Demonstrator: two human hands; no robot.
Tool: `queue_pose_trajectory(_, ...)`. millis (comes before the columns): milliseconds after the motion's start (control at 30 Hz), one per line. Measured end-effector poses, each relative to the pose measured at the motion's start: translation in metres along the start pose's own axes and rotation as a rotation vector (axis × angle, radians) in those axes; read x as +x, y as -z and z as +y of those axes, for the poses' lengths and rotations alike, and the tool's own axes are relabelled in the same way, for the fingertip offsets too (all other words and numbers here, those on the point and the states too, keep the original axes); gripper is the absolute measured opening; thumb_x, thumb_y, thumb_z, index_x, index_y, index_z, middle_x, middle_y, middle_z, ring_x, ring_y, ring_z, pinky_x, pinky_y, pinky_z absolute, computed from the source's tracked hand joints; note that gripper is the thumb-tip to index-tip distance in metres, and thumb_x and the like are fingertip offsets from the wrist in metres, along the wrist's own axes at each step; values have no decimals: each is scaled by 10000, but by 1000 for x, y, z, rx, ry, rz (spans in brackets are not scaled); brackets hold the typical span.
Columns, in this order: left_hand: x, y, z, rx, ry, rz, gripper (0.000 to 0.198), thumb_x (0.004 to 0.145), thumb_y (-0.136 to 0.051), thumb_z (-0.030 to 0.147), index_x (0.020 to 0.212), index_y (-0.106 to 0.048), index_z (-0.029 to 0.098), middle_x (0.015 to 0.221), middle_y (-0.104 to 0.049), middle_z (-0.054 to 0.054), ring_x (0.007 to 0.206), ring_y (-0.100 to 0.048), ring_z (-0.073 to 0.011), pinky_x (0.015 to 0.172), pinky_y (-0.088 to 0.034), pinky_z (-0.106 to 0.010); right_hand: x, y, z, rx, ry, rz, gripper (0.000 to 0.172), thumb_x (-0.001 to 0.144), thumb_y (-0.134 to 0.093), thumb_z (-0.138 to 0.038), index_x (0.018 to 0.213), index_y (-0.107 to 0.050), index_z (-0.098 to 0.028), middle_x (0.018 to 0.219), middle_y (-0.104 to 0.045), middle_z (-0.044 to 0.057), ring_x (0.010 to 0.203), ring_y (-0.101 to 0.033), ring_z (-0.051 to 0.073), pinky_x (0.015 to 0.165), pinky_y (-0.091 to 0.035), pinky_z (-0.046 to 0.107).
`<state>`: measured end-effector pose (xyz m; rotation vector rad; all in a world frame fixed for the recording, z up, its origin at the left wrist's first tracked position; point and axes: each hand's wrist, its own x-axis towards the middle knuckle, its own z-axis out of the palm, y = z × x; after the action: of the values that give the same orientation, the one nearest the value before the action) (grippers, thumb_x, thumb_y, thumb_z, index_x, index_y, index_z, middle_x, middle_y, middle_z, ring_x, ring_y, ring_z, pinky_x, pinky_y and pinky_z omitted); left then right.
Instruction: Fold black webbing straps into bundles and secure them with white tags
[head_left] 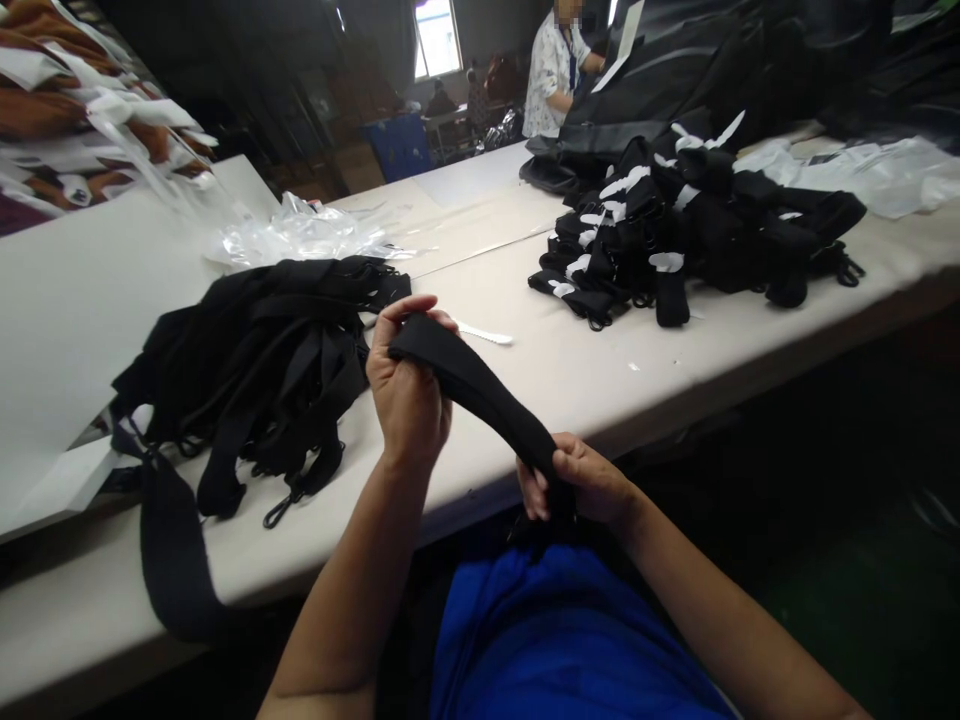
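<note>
A folded black webbing strap (484, 385) stretches between my two hands, above the table's front edge. My left hand (409, 395) grips its upper folded end, fingers wrapped behind and thumb in front. Lower down and to the right, my right hand (581, 478) closes round the other end; the part below it blends into dark cloth. Just beyond my left hand a white strip (486, 333) lies on the table. Left of that hand spreads a heap of loose black straps (262, 350), with a black snap hook (279, 508) showing at its front.
Bundled black straps with white ties (667, 235) are piled at the right on the table (480, 450). Clear plastic bags (300, 232) lie behind the left heap. A person (551, 75) stands across the table beside large black bags (675, 80). One strap hangs over the front edge.
</note>
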<state>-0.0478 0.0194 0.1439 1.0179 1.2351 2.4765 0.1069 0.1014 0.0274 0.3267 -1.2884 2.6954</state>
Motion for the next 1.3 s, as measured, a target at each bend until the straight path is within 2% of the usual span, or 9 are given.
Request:
queue_pose_trajectory(233,-9,60,-13,616,97,-147,203,794,-617,118,973,-693,179,719,-633,-3,645,-573,-115,635,-443,-207,-10,-1,-8,77,-24,285,381,854,-680,-514,806,-622,-141,633,-631,2,446,-558,78,501,-511,207)
queue_pose_trajectory(400,-29,72,-24,515,230,-64,229,789,-571,159,1000,-650,198,696,-579,20,581,-565,-126,591,-464,-245,-14,-2,0,72,-101,353,409,837,-690,-532,873,-658,-126,639,-644,13,396,-530,55,374,-412,132)
queue_pose_trajectory(533,-35,82,-27,654,381,-131,223,754,-571,158,943,-685,183,798,-645,-27,709,-637,-185,704,-518,-324,-26,-12,-15,-74,-144,412,454,878,-683,-421,1258,-591,-190,508,-530,-68,322,-426,40,300,-334,103)
queue_pose_trajectory(700,-52,62,15,780,292,-677,578,716,-576,26,1231,-654,276,1368,-554,-66,1328,-450,-280,1138,-334,-431,-41,-36,-51,-321,-222,379,651,872,-693,-361,1458,-419,-286,573,-543,-70,351,-484,75,294,-383,144)
queue_pose_trajectory(833,-85,25,35,611,381,-1023,780,731,-769,155,1429,-460,313,1470,-481,-67,1375,-409,-306,1163,-318,-428,-35,-57,-56,-353,-207,287,613,852,-712,-337,1421,-496,-265,738,-660,5,435,-537,84,376,-416,163)
queue_pose_trajectory(1000,-119,16,15,435,441,-665,517,834,-563,119,1331,-488,242,1077,-658,-51,911,-624,-206,805,-483,-307,-31,-62,-47,-239,-225,247,788,830,-731,-390,1507,-336,-315,736,-660,5,450,-576,120,394,-449,196)
queue_pose_trajectory(1100,-118,32,14,470,465,-428,355,825,-486,104,1144,-563,240,754,-517,32,666,-472,-139,620,-380,-257,-36,-57,-39,-504,-257,195,1066,612,-908,-279,1508,-335,-338,1135,-669,88,934,-688,266,816,-577,377)
queue_pose_trajectory(1200,-111,49,20,596,473,-366,390,775,-486,58,1106,-581,240,740,-482,45,665,-437,-129,613,-347,-250,-37,-53,-31,-744,-276,260,853,656,-871,-256,1420,-496,-314,1338,-581,90,1247,-536,339,1073,-423,468)
queue_pose_trajectory(1300,-105,58,20,630,537,-406,340,792,-501,66,1070,-611,228,779,-544,33,703,-485,-135,641,-366,-252,-31,-50,-26,-649,-234,363,563,742,-791,-303,1279,-628,-251,1113,-688,85,1004,-654,275,868,-544,360)
